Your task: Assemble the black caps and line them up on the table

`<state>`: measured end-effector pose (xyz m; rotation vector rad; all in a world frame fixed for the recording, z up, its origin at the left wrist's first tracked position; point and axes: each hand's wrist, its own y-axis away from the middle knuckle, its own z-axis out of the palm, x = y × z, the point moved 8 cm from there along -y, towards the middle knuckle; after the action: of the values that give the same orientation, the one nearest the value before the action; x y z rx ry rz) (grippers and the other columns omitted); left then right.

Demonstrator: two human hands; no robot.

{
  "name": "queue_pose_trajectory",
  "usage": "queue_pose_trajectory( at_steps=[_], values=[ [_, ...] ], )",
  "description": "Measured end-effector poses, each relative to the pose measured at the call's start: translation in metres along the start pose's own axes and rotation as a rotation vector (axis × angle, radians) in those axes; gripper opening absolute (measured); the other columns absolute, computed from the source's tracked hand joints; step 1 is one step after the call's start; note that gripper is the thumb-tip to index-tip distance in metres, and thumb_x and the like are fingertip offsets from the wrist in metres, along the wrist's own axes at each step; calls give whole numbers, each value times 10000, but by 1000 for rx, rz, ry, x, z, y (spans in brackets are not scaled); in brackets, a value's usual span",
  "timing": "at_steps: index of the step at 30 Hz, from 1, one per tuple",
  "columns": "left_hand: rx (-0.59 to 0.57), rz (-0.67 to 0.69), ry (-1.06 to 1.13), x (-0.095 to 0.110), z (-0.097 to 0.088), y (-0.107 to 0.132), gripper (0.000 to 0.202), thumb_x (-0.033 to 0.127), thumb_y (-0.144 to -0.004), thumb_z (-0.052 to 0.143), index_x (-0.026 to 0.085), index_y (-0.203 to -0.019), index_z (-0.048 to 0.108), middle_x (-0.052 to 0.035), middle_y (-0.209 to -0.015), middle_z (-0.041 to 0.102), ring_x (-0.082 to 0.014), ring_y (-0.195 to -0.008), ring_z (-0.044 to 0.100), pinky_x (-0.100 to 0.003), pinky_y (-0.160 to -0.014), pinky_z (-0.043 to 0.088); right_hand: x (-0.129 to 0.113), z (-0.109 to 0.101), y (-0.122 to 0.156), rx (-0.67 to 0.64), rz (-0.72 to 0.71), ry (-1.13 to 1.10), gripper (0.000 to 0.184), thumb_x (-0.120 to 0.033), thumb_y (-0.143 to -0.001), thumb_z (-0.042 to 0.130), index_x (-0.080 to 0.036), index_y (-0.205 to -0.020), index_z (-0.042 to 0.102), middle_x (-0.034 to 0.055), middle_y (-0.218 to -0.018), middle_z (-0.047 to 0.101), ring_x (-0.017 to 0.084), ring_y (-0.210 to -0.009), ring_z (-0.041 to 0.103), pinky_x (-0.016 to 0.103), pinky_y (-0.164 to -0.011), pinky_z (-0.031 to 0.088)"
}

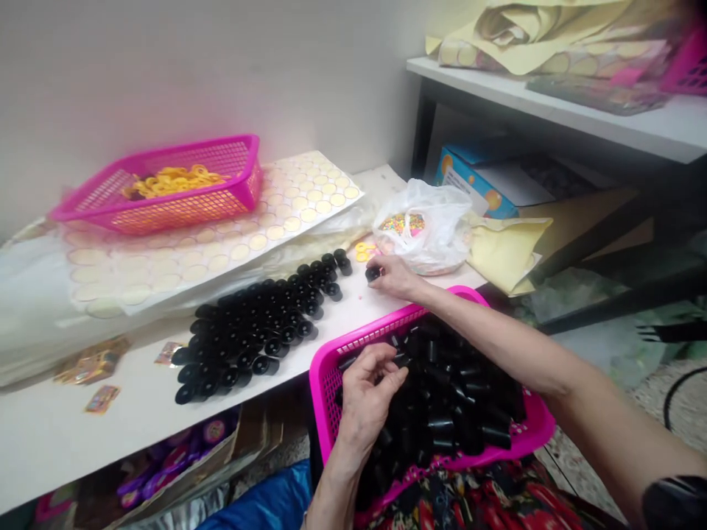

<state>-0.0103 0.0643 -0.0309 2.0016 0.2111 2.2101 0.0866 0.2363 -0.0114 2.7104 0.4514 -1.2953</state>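
Observation:
My right hand (395, 277) pinches a small black cylindrical cap (373, 274) just above the white table, right of the rows of caps. Over the pink basket (325, 390), my left hand (365, 390) has its fingers curled with the thumb towards them, around what looks like another black cap (401, 360). Loose black caps (442, 397) fill that basket, lying in all directions. On the table, several black caps (248, 324) stand upright, close together in slanting rows.
A second pink basket (254, 180) with yellow pieces (177, 181) rests on sheets of round stickers (221, 254). Beyond my right hand lie a white plastic bag (442, 228) of colourful beads and a yellow paper packet (511, 246). A shelf (579, 114) overhangs a blue box (486, 180).

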Motion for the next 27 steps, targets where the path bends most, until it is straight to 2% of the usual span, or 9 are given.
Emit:
queue_pose_trajectory(
  at_steps=[6, 11, 14, 17, 19, 20, 22, 25, 27],
  values=[
    [-55, 5, -67, -5, 2, 2, 114, 198, -673, 713, 150, -774, 692, -40, -826, 609, -103, -638, 513, -231, -610, 426, -13, 42, -34, -57, -46, 64, 259, -23, -594, 575, -142, -817, 627, 67, -862, 633, 209, -835, 577, 277, -712, 418],
    [-69, 2, -111, -5, 2, 2, 105, 223, -665, 723, 153, -738, 695, -39, -805, 617, -114, -650, 513, -233, -619, 429, -29, 48, -32, -36, -45, 35, 230, -47, -609, 582, -160, -810, 581, 44, -843, 635, 188, -801, 564, 259, -680, 416],
    [-64, -12, -141, -5, 2, 1, 122, 234, -661, 734, 157, -749, 700, -31, -797, 622, -121, -674, 525, -231, -639, 431, -26, 23, -26, 5, -39, 4, 178, -82, -616, 610, -171, -763, 565, 0, -767, 614, 156, -754, 554, 240, -663, 415],
    [-75, -21, -172, -8, 1, 0, 141, 253, -672, 735, 166, -777, 702, -23, -803, 629, -122, -693, 536, -227, -659, 431, -6, -25, -4, 76, -9, -20, 75, -86, -667, 559, -158, -675, 542, -15, -660, 560, 132, -677, 546, 236, -634, 415],
    [-101, -23, -198, -9, 3, -2, 149, 267, -691, 724, 173, -803, 699, -19, -805, 629, -122, -698, 541, -226, -659, 428, 14, -63, 24, 160, 18, -57, 77, -115, -731, 496, -150, -696, 555, -20, -627, 540, 115, -615, 541, 236, -599, 420],
    [-121, -16, -216, -9, 5, -3, 154, 272, -700, 718, 174, -818, 698, -18, -798, 626, -123, -698, 544, -228, -655, 427, 25, -85, 44, 280, 34, -132, 65, -134, -730, 511, -144, -719, 574, -24, -609, 538, 110, -576, 535, 236, -571, 419],
    [-168, 17, -271, -5, 11, -8, 174, 275, -712, 705, 176, -854, 697, -16, -775, 620, -128, -686, 547, -234, -646, 431, 49, -110, 86, 394, 81, -264, 111, -166, -741, 522, -141, -796, 615, -25, -607, 562, 102, -525, 534, 236, -530, 424],
    [-266, 115, -437, 7, 28, -20, 196, 255, -711, 690, 180, -893, 694, -25, -795, 634, -145, -689, 561, -253, -647, 444, 73, -111, 139, 413, 160, -384, 156, -200, -765, 522, -143, -832, 652, -22, -582, 585, 90, -469, 520, 225, -474, 407],
    [-350, 191, -612, 15, 44, -30, 194, 233, -721, 663, 188, -909, 689, -35, -848, 650, -162, -731, 577, -271, -678, 453, 80, -107, 166, 514, 194, -439, 133, -231, -763, 566, -153, -826, 653, -22, -594, 598, 87, -466, 517, 222, -461, 394]
  ],
)
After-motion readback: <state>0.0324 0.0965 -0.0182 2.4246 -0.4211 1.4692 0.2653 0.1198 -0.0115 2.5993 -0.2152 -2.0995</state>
